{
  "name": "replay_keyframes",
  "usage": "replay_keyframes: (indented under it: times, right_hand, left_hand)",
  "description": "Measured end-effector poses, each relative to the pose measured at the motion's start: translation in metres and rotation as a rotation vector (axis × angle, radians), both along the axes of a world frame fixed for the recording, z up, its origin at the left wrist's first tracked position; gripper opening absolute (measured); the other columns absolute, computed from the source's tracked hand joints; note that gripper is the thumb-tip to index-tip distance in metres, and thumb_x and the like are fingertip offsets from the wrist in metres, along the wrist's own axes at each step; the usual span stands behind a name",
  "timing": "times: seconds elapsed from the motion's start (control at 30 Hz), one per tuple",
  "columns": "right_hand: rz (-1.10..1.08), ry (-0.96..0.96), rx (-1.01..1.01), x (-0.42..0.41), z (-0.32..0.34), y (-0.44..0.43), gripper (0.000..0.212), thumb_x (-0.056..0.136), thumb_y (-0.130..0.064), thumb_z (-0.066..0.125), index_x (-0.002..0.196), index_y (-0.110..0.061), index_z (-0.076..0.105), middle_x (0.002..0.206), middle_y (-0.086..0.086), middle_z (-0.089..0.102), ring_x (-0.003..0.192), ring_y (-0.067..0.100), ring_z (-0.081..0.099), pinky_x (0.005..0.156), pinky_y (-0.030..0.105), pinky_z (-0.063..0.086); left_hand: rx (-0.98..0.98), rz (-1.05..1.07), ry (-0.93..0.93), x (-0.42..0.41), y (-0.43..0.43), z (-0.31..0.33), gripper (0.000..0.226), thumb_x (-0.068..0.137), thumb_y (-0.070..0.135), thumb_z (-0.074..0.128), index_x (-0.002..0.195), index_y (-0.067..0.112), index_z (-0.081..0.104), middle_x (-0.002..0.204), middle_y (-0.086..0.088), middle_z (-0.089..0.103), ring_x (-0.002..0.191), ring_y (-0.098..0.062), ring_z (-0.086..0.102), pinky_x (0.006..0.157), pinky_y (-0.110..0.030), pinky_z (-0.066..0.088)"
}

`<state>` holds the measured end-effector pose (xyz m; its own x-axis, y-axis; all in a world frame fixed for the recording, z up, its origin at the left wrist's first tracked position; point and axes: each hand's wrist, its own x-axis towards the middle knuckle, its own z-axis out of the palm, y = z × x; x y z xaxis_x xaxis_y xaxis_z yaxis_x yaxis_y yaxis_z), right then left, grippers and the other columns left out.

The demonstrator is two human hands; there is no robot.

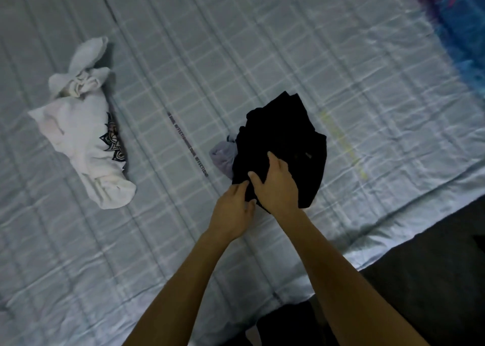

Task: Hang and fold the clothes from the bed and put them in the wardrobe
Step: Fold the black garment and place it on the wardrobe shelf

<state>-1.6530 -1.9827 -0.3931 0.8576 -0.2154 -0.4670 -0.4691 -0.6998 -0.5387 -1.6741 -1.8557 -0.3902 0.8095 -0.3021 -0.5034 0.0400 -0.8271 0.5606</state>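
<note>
Both hands, left hand [234, 209] and right hand [275, 185], pinch the black garment [283, 140] on the pale checked bed [262, 43]; white shirt [86, 135] well left, dark floor [433, 253] right.

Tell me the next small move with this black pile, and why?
Probably lift the black garment clear and shake it open. Both the left hand and right hand already pinch its near edge, it is still bunched, and a grey piece lies tucked beneath it.
</note>
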Motion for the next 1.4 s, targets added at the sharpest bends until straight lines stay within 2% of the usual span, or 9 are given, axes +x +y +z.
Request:
replay_keyframes:
  times: [0.17, 0.43, 0.57, 0.63, 0.77, 0.93, 1.17, 1.3, 1.4]
  right_hand:
    - [-0.127, 0.098, 0.061, 0.020, -0.009, 0.003, 0.060, 0.089, -0.013, 0.054, 0.144, -0.015, 0.030, 0.110, 0.014, 0.062, 0.093, 0.028, 0.062, 0.080, 0.036, 0.052]
    - [-0.281, -0.075, 0.312, 0.018, 0.059, 0.003, 0.034, 0.090, -0.010, 0.056, 0.123, -0.018, 0.058, 0.080, -0.014, 0.055, 0.072, -0.003, 0.053, 0.072, 0.009, 0.046]
    - [-0.339, -0.229, 0.439, 0.022, 0.126, 0.000, 0.026, 0.091, -0.007, 0.056, 0.112, -0.020, 0.065, 0.084, -0.008, 0.061, 0.074, 0.011, 0.063, 0.069, 0.021, 0.053]
    - [-0.356, -0.298, 0.488, 0.025, 0.165, -0.001, 0.023, 0.091, -0.006, 0.056, 0.107, -0.019, 0.066, 0.081, -0.002, 0.063, 0.063, 0.008, 0.062, 0.062, 0.021, 0.052]
    - [-0.289, -0.405, 0.532, 0.032, 0.241, 0.012, 0.021, 0.092, -0.008, 0.057, 0.105, -0.020, 0.068, 0.083, 0.003, 0.066, 0.058, 0.003, 0.060, 0.063, 0.020, 0.049]
    - [-0.185, -0.614, 0.577, 0.030, 0.345, 0.048, 0.023, 0.089, -0.004, 0.057, 0.102, -0.018, 0.070, 0.076, -0.001, 0.065, 0.054, 0.006, 0.059, 0.060, 0.020, 0.048]
    - [-0.032, -0.821, 0.713, 0.012, 0.441, 0.084, 0.025, 0.088, -0.001, 0.056, 0.096, -0.021, 0.069, 0.082, 0.003, 0.067, 0.056, 0.004, 0.057, 0.059, 0.017, 0.047]
    - [0.037, -0.869, 0.648, 0.009, 0.456, 0.095, 0.043, 0.081, 0.000, 0.055, 0.115, -0.025, 0.062, 0.104, 0.000, 0.064, 0.094, 0.005, 0.061, 0.081, 0.021, 0.048]
    - [0.179, -0.758, 0.470, 0.012, 0.451, 0.102, 0.062, 0.074, -0.011, 0.053, 0.135, -0.025, 0.047, 0.135, -0.003, 0.049, 0.124, 0.011, 0.044, 0.094, 0.027, 0.038]
  left_hand:
    - [-0.006, 0.004, -0.003, 0.007, 0.001, -0.012, 0.051, 0.096, 0.026, 0.048, 0.143, 0.013, 0.034, 0.131, -0.015, 0.050, 0.110, -0.027, 0.053, 0.091, -0.035, 0.045]
    - [-0.204, 0.009, 0.025, 0.027, -0.005, 0.006, 0.065, 0.089, 0.035, 0.057, 0.145, 0.021, 0.028, 0.136, -0.005, 0.048, 0.113, -0.017, 0.054, 0.089, -0.034, 0.050]
    - [-0.382, 0.154, -0.058, 0.041, -0.017, 0.050, 0.009, 0.095, 0.016, 0.051, 0.094, 0.015, 0.060, 0.085, 0.002, 0.062, 0.077, -0.013, 0.057, 0.065, -0.019, 0.043]
    - [-0.454, 0.205, -0.114, 0.047, -0.016, 0.083, 0.024, 0.098, 0.011, 0.047, 0.077, 0.017, 0.057, 0.066, 0.009, 0.055, 0.062, -0.009, 0.051, 0.055, -0.013, 0.036]
    - [-0.576, 0.157, -0.223, 0.065, 0.000, 0.162, 0.009, 0.093, 0.017, 0.050, 0.098, 0.020, 0.056, 0.088, 0.006, 0.064, 0.079, -0.008, 0.060, 0.071, -0.030, 0.051]
    - [-0.613, 0.075, -0.412, 0.066, 0.020, 0.242, 0.057, 0.077, 0.036, 0.070, 0.123, 0.035, 0.037, 0.119, 0.016, 0.053, 0.107, -0.001, 0.055, 0.085, -0.026, 0.049]
    - [-0.595, 0.220, -0.926, 0.072, 0.069, 0.346, 0.012, 0.089, 0.014, 0.053, 0.099, 0.013, 0.060, 0.096, -0.005, 0.063, 0.087, -0.019, 0.057, 0.078, -0.044, 0.048]
    - [-0.485, 0.288, -0.986, 0.070, 0.097, 0.399, 0.038, 0.093, 0.011, 0.051, 0.131, 0.014, 0.054, 0.145, -0.010, 0.043, 0.139, -0.025, 0.030, 0.112, -0.050, 0.026]
    - [-0.576, 0.322, -0.988, 0.060, 0.118, 0.433, 0.042, 0.096, 0.015, 0.051, 0.138, 0.016, 0.048, 0.147, -0.007, 0.041, 0.141, -0.022, 0.028, 0.114, -0.038, 0.026]
